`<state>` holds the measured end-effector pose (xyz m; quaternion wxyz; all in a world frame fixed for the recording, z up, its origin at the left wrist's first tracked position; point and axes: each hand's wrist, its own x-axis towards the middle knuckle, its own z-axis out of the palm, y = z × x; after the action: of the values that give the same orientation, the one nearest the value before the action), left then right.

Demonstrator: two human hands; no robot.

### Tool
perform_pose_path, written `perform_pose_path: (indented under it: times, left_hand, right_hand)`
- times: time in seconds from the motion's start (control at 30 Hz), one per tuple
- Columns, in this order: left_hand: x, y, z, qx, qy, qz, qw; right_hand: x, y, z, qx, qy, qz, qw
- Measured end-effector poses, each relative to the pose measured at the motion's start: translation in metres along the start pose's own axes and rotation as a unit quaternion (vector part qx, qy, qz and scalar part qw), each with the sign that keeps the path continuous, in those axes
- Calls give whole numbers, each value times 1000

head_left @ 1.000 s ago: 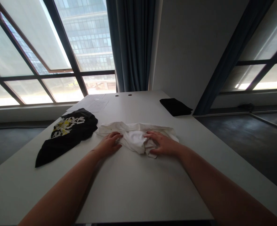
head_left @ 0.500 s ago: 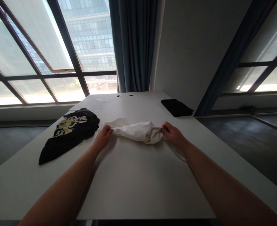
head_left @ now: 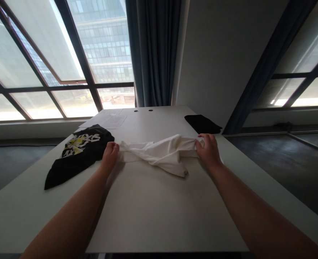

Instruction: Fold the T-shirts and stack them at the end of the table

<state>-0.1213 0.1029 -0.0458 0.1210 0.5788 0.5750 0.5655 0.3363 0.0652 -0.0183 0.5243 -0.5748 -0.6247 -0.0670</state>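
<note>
Glare is thrown through windows (head_left: 63,43) at left; the near tabletop (head_left: 159,216) is dimly lit, the white cloth (head_left: 167,153) softly shaded, and outer edges are visibly stretched.

Location: office-type room, most likely; exact use cannot be told. Evidence: 1 long white table (head_left: 159,216), smooth-topped, with 2 small dark round fittings (head_left: 135,111) near its far edge (they resemble desk cable ports) and pale sheets of paper (head_left: 116,121) lying flat toward the far left corner. Large dark-framed windows (head_left: 16,54) at left, 1 pane swung open; beyond them, a multi-storey glass-fronted building (head_left: 105,46). Further framed glazing (head_left: 288,88) at right. Blue-grey curtains (head_left: 156,54) hang in 2 places, either side of a plain wall (head_left: 218,54). Floor (head_left: 283,162): dark grey, slight sheen. Lighting: daylight through the glass.
</note>
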Motion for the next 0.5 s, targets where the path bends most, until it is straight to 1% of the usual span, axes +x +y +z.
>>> perform_pose_path:
  times: [0.03, 0.07, 0.1, 0.13, 0.17, 0.2, 0.23, 0.27, 0.33, 0.43, 0.5]
  left_hand:
    - [-5, 7, 1, 28, -21, 44, 998]
    - [-10, 15, 2, 64, -52, 100, 992]
    - [-16, 23, 4, 106, -93, 165, 976]
    - [-23, 31, 6, 145, -144, 224, 953]
    - [-30, 38, 9, 176, -198, 270, 926]
    - [-36, 44, 13, 199, -247, 297, 901]
    - [-42, 48, 17, 217, -285, 310, 881]
    - [-47, 50, 21, 232, -312, 312, 867]
    - [-52, 49, 29, 258, -332, 296, 857]
    - [-50, 46, 35, 255, -333, 275, 865]
    - [-45, 46, 33, 200, -337, 254, 884]
  right_hand:
    - [-3, -8, 0, 2, -14, -31, 999]
    - [-7, -18, 0, 9, -43, -71, 997]
    - [-11, -27, 0, 23, -88, -118, 989]
    - [-17, -37, 0, 43, -149, -166, 974]
    - [-22, -45, 1, 62, -218, -206, 952]
    - [-28, -52, 3, 75, -282, -230, 929]
    - [-33, -58, 5, 79, -331, -238, 910]
    - [-37, -61, 8, 75, -365, -235, 898]
    - [-40, -63, 13, 53, -388, -219, 894]
    - [-37, -58, 15, 55, -387, -193, 900]
    - [-32, -54, 11, 94, -375, -158, 909]
